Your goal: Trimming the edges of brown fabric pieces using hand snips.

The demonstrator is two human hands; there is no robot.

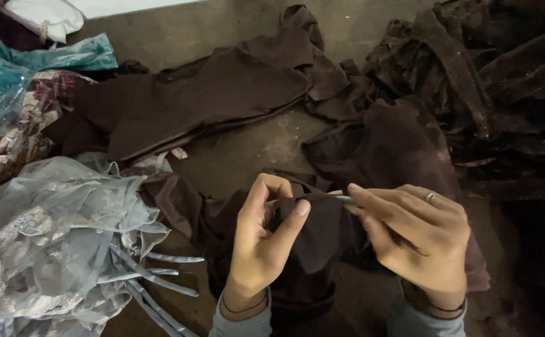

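At the far left I see a pile of see-through silver cloth [48, 237] with shiny patterns, and thin grey ribbons [154, 281] hang out of it toward me. Behind it are some plastic bags with folded printed cloth [17, 125] inside, and a blue-green bag [67, 56]. They all lie on the grey floor [247, 150], which is dusty.

Next comes a long piece of dark brown cloth [204, 93], spread flat across the floor above my hands.

Then my left hand [263, 243]. It is curled shut on the brown fabric piece [322, 231] I am working on. My thumb presses on top of a fold and my fingers are bent around it from behind, so the fold sticks up between my two hands.

Just to the right, almost touching, is my right hand [413, 234]. It is closed too, and it pinches a thin silver tool [342, 198], maybe a needle or small cutter; it is too small for me to tell. The tool lies sideways, with its tip pointing left at the fold. So the fold is just left of the tool tip, and my right hand is the one nearest to it. I wear a ring [430, 196] on that hand.

At the far right there is a big heap of darker brown cloth [491, 81], all crumpled.
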